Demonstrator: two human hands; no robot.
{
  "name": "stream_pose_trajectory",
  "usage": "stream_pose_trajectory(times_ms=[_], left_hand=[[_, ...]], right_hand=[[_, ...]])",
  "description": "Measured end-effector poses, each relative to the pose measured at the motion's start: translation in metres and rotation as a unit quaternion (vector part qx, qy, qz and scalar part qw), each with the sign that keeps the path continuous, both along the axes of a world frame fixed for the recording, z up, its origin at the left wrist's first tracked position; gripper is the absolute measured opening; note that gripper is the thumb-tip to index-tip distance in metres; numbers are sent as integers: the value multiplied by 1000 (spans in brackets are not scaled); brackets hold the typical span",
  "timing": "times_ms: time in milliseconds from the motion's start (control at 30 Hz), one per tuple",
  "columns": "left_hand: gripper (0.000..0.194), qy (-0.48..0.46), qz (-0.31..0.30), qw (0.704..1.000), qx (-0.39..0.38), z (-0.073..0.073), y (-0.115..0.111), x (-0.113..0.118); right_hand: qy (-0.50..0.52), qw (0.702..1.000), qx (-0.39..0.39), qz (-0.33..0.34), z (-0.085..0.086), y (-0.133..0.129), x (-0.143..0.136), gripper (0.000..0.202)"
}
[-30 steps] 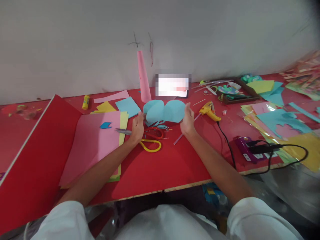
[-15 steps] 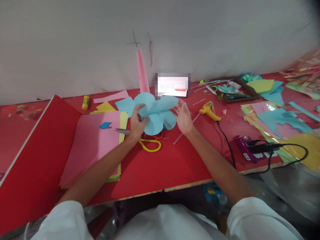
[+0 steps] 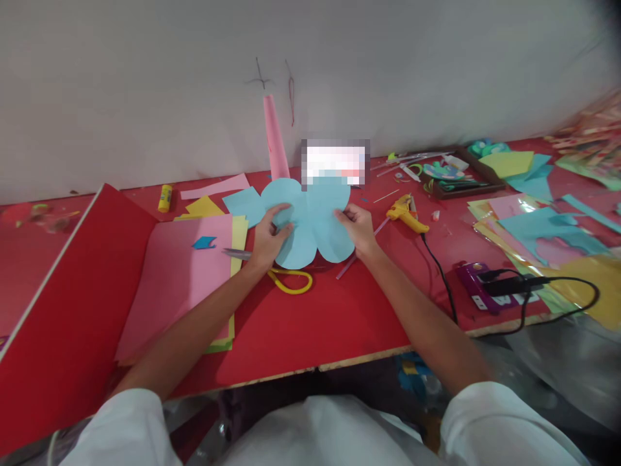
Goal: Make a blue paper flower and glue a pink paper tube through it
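A light blue paper flower cutout (image 3: 315, 223) with rounded petals is held up above the red table, its face toward me. My left hand (image 3: 272, 238) is closed on its left petals, thumb in front. On the right side my right hand (image 3: 358, 228) pinches the edge of a petal. Below the flower lie scissors with a yellow handle (image 3: 292, 282); their blades point left past my left wrist, and part of them is hidden. A pink paper cone (image 3: 275, 139) stands upright behind the flower.
Pink and yellow sheets (image 3: 182, 278) lie at left beside a raised red board (image 3: 82, 310). A yellow glue gun (image 3: 407, 215), a purple power box (image 3: 485, 288) with black cables and a brown tray (image 3: 466, 188) are at right. A glue stick (image 3: 165, 198) stands back left.
The flower has been spread flatter and turned to face me. My right hand has moved slightly down and closed on its right petal; my left hand keeps its hold.
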State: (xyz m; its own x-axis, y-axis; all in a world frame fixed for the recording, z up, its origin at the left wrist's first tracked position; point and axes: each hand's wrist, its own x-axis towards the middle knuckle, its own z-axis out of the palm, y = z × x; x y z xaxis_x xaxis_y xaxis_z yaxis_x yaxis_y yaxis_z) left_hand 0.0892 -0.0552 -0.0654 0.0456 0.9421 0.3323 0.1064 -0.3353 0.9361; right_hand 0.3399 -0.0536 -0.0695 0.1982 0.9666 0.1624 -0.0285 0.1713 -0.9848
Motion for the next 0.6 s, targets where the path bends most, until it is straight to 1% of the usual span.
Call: stream_pose_trajectory(times_ms=[67, 133, 233, 267, 333, 400, 433, 533, 600], left_hand=[[38, -1, -5, 1000, -13, 1, 0, 1], [33, -3, -5, 1000, -24, 2, 0, 1], [30, -10, -5, 999, -33, 3, 0, 1], [31, -10, -2, 999, -31, 3, 0, 1], [42, -21, 10, 1000, -15, 3, -1, 2], [54, -51, 22, 998, 1, 3, -1, 2], [57, -71, 27, 997, 5, 3, -2, 2], [52, -127, 38, 991, -14, 2, -3, 2], [51, -140, 35, 989, -27, 1, -3, 2]], right_hand=[[28, 999, -14, 12, 3, 0, 1, 38], [54, 997, -35, 30, 4, 0, 2, 43], [68, 995, -55, 43, 6, 0, 5, 49], [68, 995, -56, 40, 6, 0, 6, 48], [59, 997, -48, 24, 7, 0, 7, 46], [37, 999, -30, 3, 6, 0, 7, 42], [23, 1000, -19, -6, 5, 0, 8, 39], [-22, 999, 9, -28, 3, 0, 8, 31], [-46, 998, 19, -44, 1, 0, 8, 29]])
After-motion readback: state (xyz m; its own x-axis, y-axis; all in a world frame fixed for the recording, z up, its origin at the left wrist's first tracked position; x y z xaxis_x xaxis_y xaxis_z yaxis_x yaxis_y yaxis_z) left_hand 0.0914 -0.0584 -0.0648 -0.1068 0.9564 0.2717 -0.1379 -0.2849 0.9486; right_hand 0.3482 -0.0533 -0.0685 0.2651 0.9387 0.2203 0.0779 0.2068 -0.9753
